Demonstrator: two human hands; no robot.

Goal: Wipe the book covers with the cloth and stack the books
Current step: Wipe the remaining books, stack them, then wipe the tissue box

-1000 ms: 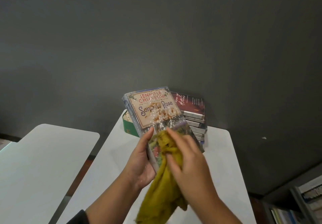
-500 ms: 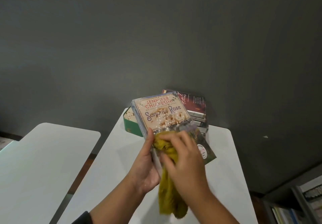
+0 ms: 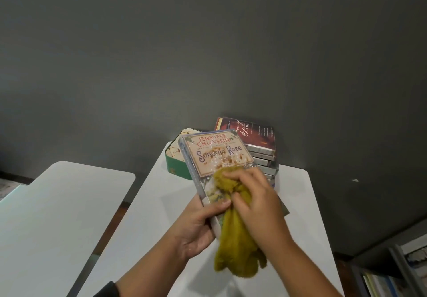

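Note:
My left hand [image 3: 196,225] grips the lower left edge of a book titled "Sonoma Rose" [image 3: 219,155], held tilted above the white table [image 3: 161,204]. My right hand [image 3: 256,202] holds a bunched mustard-yellow cloth [image 3: 233,245] and presses it on the cover's lower half; the cloth's tail hangs below the book. Behind the book a stack of several books [image 3: 261,151] with a dark red cover on top stands at the table's far edge. The held book's lower right corner is hidden by my right hand.
A green box [image 3: 176,167] lies at the table's far left corner, partly behind the held book. A second white table [image 3: 53,215] stands to the left across a narrow gap. A grey wall rises behind. A bookshelf [image 3: 397,271] shows at the lower right.
The book has swung a little to the right and tilted flatter. My right hand with the cloth has shifted up and right over the cover. My left hand keeps its grip.

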